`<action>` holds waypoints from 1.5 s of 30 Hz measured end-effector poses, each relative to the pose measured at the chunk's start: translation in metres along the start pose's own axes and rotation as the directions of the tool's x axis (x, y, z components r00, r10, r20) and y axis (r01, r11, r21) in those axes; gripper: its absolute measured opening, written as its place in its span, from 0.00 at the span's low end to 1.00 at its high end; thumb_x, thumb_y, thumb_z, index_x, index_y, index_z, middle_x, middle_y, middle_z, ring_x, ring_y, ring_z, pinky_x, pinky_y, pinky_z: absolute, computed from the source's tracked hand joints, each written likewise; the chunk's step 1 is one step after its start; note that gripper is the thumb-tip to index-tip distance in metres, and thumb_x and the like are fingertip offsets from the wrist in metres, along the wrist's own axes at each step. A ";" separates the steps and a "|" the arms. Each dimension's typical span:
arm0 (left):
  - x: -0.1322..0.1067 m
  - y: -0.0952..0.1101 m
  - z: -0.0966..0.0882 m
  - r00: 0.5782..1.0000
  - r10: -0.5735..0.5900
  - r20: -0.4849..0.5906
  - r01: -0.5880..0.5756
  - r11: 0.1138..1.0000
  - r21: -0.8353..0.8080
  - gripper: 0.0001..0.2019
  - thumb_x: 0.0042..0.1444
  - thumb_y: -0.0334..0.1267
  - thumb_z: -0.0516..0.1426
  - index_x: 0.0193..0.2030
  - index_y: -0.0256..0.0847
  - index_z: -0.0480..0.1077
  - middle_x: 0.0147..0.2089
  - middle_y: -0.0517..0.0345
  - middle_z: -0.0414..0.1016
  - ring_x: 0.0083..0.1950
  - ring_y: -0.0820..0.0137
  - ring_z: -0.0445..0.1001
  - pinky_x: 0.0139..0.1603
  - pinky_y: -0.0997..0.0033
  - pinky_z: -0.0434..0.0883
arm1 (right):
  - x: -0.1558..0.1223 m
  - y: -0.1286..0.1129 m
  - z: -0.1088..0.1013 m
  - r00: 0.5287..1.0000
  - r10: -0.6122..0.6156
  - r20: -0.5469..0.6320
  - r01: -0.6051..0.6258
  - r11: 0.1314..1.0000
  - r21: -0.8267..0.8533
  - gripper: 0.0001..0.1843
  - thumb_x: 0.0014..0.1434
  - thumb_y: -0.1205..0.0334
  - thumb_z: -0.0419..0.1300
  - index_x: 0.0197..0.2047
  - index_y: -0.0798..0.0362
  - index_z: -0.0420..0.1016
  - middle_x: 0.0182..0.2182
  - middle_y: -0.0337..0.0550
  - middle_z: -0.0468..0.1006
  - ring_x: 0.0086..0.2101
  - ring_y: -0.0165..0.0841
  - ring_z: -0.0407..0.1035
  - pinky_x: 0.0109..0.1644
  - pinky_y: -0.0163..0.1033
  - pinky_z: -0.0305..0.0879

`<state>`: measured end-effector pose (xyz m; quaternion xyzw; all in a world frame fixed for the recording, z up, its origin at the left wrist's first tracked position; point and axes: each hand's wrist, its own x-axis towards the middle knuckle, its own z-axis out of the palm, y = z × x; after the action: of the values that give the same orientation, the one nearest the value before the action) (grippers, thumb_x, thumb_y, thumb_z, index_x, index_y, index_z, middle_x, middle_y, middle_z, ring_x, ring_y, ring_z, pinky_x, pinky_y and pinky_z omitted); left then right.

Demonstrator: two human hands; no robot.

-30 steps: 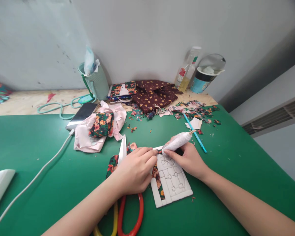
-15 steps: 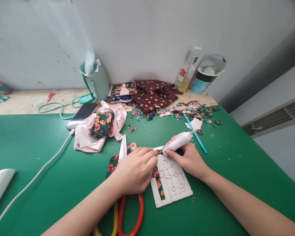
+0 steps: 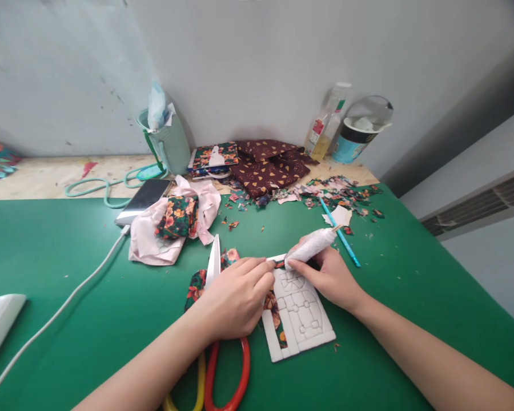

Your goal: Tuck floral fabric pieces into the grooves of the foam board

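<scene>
A white panel with a carved pattern lies tilted on the green surface. Floral fabric shows in recesses along its left side. My right hand is closed around a tool wrapped in white; its lower end touches the panel's top edge by a dark strip of fabric. My left hand is closed, fingertips pressed at that same edge on floral fabric; the thumb is hidden. Beneath this hand lie scissors, with one red and one yellow handle loop, over more floral cloth.
Left of centre lie a pink cloth bundle and a phone with a white cable. Fabric scraps, a blue pencil-like stick, brown cloth, a bottle, a cup and a green holder sit farther back.
Almost nothing differs. The wrapped tool in my right hand has shifted very slightly; my left hand, the panel and the scissors stay in place.
</scene>
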<state>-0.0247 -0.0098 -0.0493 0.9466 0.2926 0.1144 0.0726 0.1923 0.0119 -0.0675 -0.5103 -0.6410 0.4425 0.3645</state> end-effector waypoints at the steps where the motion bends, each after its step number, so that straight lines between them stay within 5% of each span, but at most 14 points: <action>1: 0.000 0.000 0.000 1.000 0.001 -0.009 -0.001 1.000 0.008 0.12 0.54 0.28 0.48 0.45 0.31 0.65 0.55 0.39 0.69 0.57 0.54 0.67 0.58 0.55 0.67 | 0.000 0.001 0.000 1.000 0.017 -0.011 -0.017 0.999 0.029 0.13 0.54 0.56 0.63 0.38 0.52 0.67 0.32 0.44 0.76 0.34 0.38 0.72 0.38 0.44 0.69; 7: -0.001 0.001 0.000 0.999 -0.001 -0.054 0.003 0.999 0.039 0.14 0.52 0.26 0.48 0.46 0.28 0.64 0.54 0.36 0.69 0.55 0.54 0.69 0.55 0.56 0.71 | 0.001 0.003 0.002 0.994 0.094 -0.061 -0.082 0.981 0.176 0.18 0.50 0.53 0.66 0.39 0.51 0.64 0.31 0.41 0.74 0.32 0.37 0.72 0.37 0.42 0.69; 17: 0.001 0.002 0.000 0.998 -0.037 -0.051 0.039 0.999 0.026 0.13 0.53 0.26 0.47 0.45 0.31 0.63 0.53 0.38 0.70 0.51 0.57 0.72 0.51 0.58 0.73 | -0.001 0.002 0.003 0.997 0.067 -0.024 -0.066 0.997 0.049 0.16 0.52 0.53 0.65 0.38 0.52 0.67 0.31 0.44 0.77 0.33 0.39 0.72 0.37 0.43 0.68; 25: -0.001 0.002 0.000 0.998 -0.045 -0.044 0.046 0.999 0.029 0.12 0.53 0.26 0.47 0.45 0.34 0.62 0.53 0.40 0.70 0.53 0.58 0.71 0.52 0.58 0.72 | -0.003 -0.002 0.003 0.992 -0.126 0.008 0.126 0.982 -0.143 0.07 0.56 0.57 0.62 0.33 0.53 0.73 0.34 0.44 0.77 0.37 0.37 0.72 0.39 0.40 0.67; 33: -0.001 0.001 0.000 0.998 -0.044 -0.044 0.045 0.999 0.022 0.12 0.54 0.26 0.46 0.45 0.34 0.61 0.53 0.39 0.70 0.53 0.58 0.71 0.52 0.57 0.73 | -0.003 0.001 0.005 0.997 0.028 -0.076 -0.026 0.999 0.027 0.15 0.52 0.53 0.65 0.37 0.51 0.67 0.30 0.42 0.77 0.32 0.38 0.73 0.34 0.41 0.69; 45: -0.002 0.001 0.000 0.998 -0.052 -0.031 0.053 0.998 0.028 0.12 0.54 0.26 0.47 0.45 0.34 0.61 0.53 0.39 0.69 0.53 0.57 0.71 0.52 0.57 0.73 | -0.004 -0.003 0.005 0.994 -0.082 -0.074 0.070 0.986 -0.151 0.12 0.53 0.54 0.64 0.34 0.52 0.69 0.28 0.41 0.74 0.30 0.36 0.71 0.32 0.39 0.67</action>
<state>-0.0252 -0.0116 -0.0498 0.9377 0.3200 0.1225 0.0576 0.1875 0.0069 -0.0664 -0.5284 -0.6760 0.3587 0.3675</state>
